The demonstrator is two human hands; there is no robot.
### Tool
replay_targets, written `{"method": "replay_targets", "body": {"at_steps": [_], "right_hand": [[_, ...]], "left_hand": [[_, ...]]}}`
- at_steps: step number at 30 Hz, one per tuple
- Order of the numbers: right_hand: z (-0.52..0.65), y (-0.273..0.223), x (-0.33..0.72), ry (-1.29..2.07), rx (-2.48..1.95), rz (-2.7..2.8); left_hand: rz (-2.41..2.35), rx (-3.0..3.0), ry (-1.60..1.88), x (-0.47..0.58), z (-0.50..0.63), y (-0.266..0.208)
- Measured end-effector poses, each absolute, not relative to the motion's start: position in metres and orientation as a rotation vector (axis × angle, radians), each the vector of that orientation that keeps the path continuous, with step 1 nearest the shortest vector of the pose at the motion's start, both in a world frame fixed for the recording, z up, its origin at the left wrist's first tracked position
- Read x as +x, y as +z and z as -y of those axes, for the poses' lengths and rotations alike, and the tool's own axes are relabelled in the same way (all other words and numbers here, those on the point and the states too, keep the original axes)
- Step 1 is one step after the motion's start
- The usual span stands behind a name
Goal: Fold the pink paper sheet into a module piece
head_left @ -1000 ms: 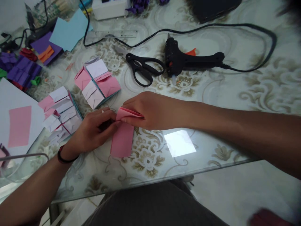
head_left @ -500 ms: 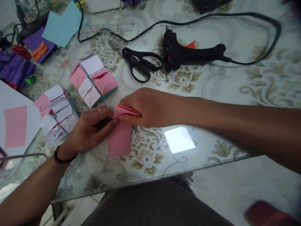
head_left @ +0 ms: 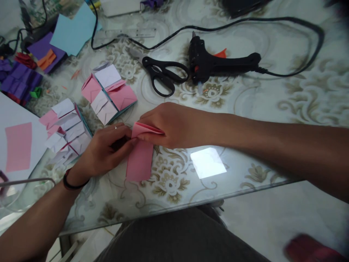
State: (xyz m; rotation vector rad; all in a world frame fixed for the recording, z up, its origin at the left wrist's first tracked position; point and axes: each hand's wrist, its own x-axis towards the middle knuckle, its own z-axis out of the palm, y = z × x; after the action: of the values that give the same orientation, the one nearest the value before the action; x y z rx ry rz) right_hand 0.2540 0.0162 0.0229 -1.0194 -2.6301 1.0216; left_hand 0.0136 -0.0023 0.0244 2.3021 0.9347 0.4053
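A pink paper strip (head_left: 140,161) lies on the glass table (head_left: 245,109), its far end folded up. My right hand (head_left: 174,125) pinches that folded end from the right. My left hand (head_left: 105,151) presses the same fold from the left, fingertips on the paper's edge; it wears a ring and a dark wristband. Two folded pink-and-white paper pieces (head_left: 109,92) (head_left: 67,129) lie just left of my hands.
Black scissors (head_left: 162,74) and a black glue gun (head_left: 218,65) with its cable lie beyond my hands. A white sheet with a pink rectangle (head_left: 18,145) sits at the left. Purple, blue and orange paper (head_left: 54,40) is piled at the far left. The table's front edge runs near my lap.
The view shifted slightly between the earliest frame and now. Both hands stay on the pink paper's fold with almost no movement.
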Motion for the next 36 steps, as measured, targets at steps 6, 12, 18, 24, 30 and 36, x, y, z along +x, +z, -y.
{"method": "replay_targets", "body": {"at_steps": [6,12,18,24,30,36], "right_hand": [[-0.0159,0.0226,0.2539,1.011,-1.018,2.633],[-0.0163,0.0209,0.2539,0.999,-1.005,2.629],[-0.0162,0.0196,0.2545,1.011,-1.015,2.628],[-0.0163,0.0211,0.2539,0.999,-1.033,2.64],[-0.0165,0.0181,0.2556,0.961,-0.997,2.63],[-0.0166,0.0182,0.2549,0.925,-1.032,2.663]], "left_hand": [[-0.939,2.31,0.413,0.0136,0.002,0.0233],[-0.922,2.336,0.398,0.0146,0.002,0.0251],[-0.932,2.323,0.39,0.0146,0.0029,0.0255],[-0.929,2.344,0.395,0.0156,0.0024,0.0257],[-0.905,2.341,0.423,0.0151,0.0012,0.0237],[-0.905,2.353,0.424,0.0159,0.0017,0.025]]}}
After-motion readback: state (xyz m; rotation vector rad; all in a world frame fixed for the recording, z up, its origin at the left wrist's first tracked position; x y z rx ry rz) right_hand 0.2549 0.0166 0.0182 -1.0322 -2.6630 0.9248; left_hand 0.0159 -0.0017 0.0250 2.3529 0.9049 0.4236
